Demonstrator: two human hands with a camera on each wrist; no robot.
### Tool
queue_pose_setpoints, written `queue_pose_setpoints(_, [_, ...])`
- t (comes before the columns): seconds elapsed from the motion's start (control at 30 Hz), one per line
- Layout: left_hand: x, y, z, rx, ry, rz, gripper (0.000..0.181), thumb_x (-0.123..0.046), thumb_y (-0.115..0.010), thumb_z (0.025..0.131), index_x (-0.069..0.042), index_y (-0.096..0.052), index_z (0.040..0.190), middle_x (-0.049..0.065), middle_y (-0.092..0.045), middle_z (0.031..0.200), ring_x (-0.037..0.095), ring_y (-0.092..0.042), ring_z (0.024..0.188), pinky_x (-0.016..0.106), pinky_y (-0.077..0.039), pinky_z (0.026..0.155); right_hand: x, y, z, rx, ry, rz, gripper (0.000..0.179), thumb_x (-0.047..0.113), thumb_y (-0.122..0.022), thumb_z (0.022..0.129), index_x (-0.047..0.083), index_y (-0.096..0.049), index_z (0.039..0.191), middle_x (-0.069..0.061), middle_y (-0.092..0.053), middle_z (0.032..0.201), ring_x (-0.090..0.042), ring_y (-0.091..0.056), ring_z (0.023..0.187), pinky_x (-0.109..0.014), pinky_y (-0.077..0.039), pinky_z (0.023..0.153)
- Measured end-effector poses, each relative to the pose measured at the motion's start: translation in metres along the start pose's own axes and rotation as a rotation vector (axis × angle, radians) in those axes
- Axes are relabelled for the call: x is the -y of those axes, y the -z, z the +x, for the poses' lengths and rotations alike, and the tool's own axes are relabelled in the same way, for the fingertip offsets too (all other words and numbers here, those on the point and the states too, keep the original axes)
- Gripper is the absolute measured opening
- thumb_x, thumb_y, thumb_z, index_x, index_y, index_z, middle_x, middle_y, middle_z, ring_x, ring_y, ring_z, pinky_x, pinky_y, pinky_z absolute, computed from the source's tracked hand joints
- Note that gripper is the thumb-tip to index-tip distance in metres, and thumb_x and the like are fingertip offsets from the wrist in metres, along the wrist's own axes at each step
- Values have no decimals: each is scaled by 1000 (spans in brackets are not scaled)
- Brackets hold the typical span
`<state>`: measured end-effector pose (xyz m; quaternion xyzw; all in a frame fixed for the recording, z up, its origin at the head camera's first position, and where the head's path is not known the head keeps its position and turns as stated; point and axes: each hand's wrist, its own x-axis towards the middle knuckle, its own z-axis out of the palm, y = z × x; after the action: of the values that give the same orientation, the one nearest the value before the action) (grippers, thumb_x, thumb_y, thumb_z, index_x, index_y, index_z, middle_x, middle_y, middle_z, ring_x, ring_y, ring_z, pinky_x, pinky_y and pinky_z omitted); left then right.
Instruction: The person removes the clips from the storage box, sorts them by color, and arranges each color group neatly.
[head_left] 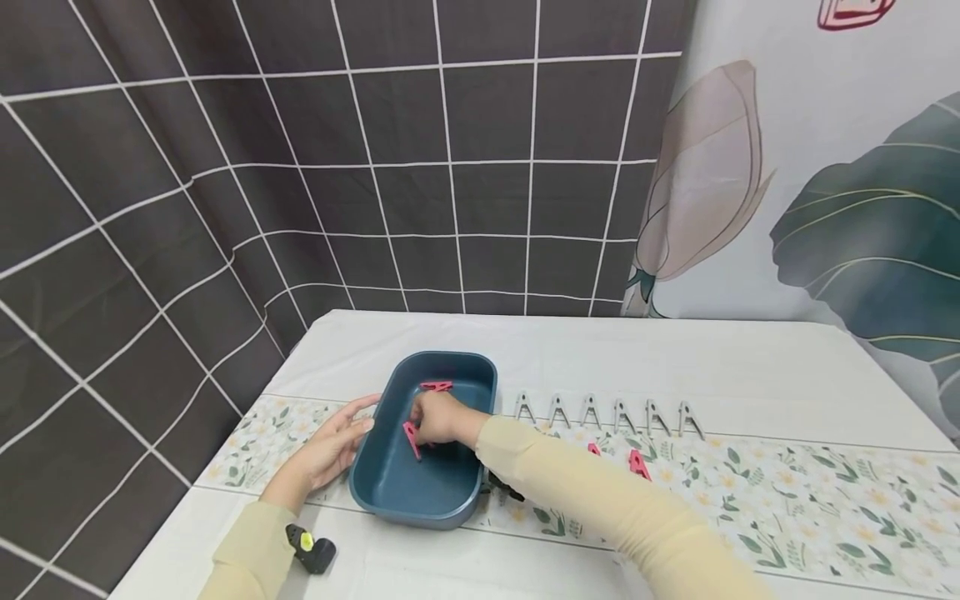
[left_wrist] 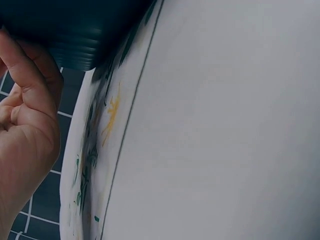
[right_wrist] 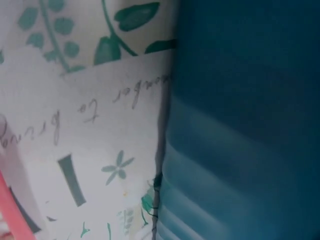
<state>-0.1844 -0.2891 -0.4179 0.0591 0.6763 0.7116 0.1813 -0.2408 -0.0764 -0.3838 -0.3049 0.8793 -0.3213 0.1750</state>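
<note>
A dark blue rectangular basin (head_left: 422,492) stands on the table. Reaching over its right rim, my right hand (head_left: 442,417) has curled fingers and pinches a pink clothespin (head_left: 412,439) inside it. Another pink clothespin (head_left: 437,386) lies toward the basin's far end. My left hand (head_left: 337,446) rests its fingertips against the basin's left wall, fingers fairly straight. In the left wrist view that hand (left_wrist: 27,105) is beside the basin's underside (left_wrist: 70,37). The basin's outer wall (right_wrist: 245,125) fills much of the right wrist view, which does not show the right hand's grip.
Several grey clothespins (head_left: 589,411) stand in a row right of the basin. Nearer, a pink clothespin (head_left: 638,464) lies on the floral strip (head_left: 795,492), another (head_left: 594,448) partly behind the right sleeve (head_left: 592,492). A handwritten paper (right_wrist: 90,115) lies beside the basin.
</note>
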Motion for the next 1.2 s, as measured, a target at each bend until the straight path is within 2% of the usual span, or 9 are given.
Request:
queue_pose_setpoints(0.27, [2, -2, -1, -18, 18, -2, 57, -16, -42, 102, -7, -13, 150, -11, -61, 117, 7, -64, 104, 31, -56, 85, -2, 11, -3, -26, 65, 44, 12, 1, -74, 76, 0, -67, 86, -7, -65, 68, -7, -51, 54, -15, -43, 52])
queue_pose_setpoints(0.5, [4, -2, 0, -19, 24, -6, 57, -17, -43, 102, -7, -14, 150, -10, -62, 116, 8, -64, 104, 31, -56, 85, -10, 24, -11, 2, 39, 159, 15, 1, -73, 78, -1, -66, 91, -6, -65, 75, -8, -55, 58, -18, -48, 53])
queue_pose_setpoints(0.77, [5, -1, 0, -33, 24, -3, 55, -16, -43, 102, -8, -17, 150, -11, -62, 115, 7, -64, 102, 30, -56, 84, -18, 44, -21, -35, 63, 252, 19, -1, -69, 80, -3, -65, 99, -10, -67, 77, -8, -60, 59, -21, -54, 57])
queue_pose_setpoints(1.2, [0, 1, 2, -28, 24, 1, 57, -17, -42, 102, -8, -14, 151, -11, -63, 115, 7, -65, 101, 30, -57, 83, -13, 84, -42, -63, 69, 393, 22, 4, -68, 85, -4, -63, 105, -11, -65, 84, -11, -60, 67, -27, -59, 68])
